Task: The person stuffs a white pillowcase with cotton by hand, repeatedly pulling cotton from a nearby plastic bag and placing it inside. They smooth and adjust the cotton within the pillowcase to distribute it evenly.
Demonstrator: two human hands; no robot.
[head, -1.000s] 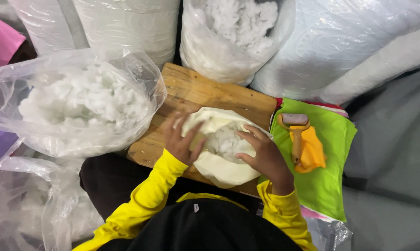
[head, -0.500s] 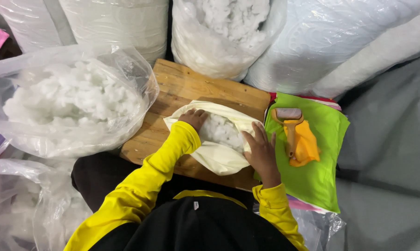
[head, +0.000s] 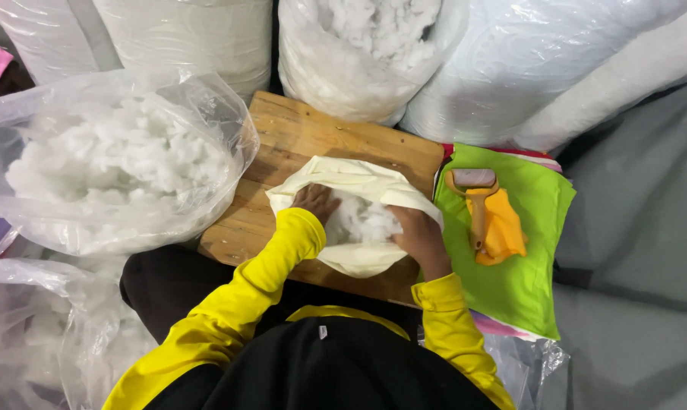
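Cream fabric cover point(head: 358, 182) between clear stuffing bag point(head: 115, 167) and green cloth point(head: 529, 250).

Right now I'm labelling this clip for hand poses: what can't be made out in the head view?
- Left hand: fingers buried in the cream fabric cover.
- Right hand: fingers hidden under the cover's edge.
- White stuffing depth inside: hidden by the cover.
- Clear plastic bag: cut by the left edge.
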